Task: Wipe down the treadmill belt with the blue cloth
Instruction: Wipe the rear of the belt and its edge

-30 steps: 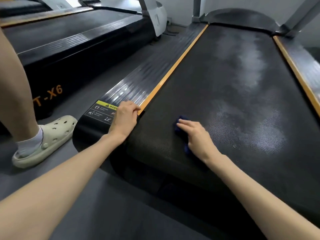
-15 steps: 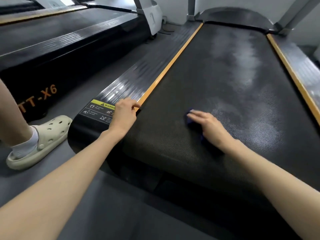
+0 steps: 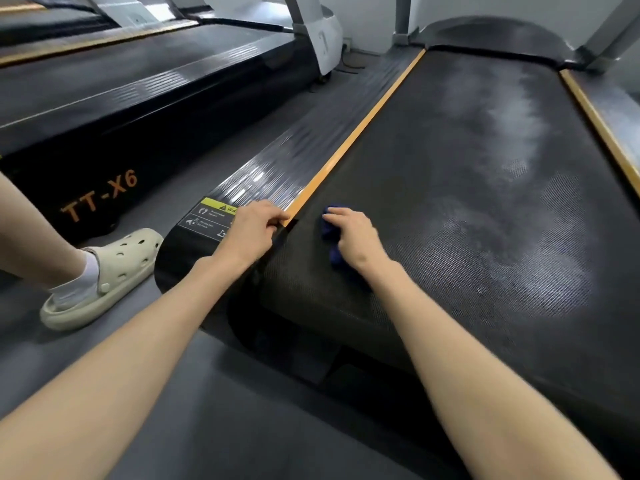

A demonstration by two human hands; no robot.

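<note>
Both forearms are being stretched forward from the near edge. The left hand (image 3: 251, 233) is being rested on the near end of the side rail (image 3: 277, 168), fingers bent against the orange strip (image 3: 346, 147); whether anything is being gripped cannot be told. The blue cloth (image 3: 328, 232), dark and bunched, is being pressed onto the near left corner of the treadmill belt (image 3: 467, 202), which is being shown with pale hazy patches. The cloth is being held under the right hand (image 3: 356, 237), fingers curled over it.

Left grip (image 3: 250, 233), right grip (image 3: 356, 238), palms down
</note>
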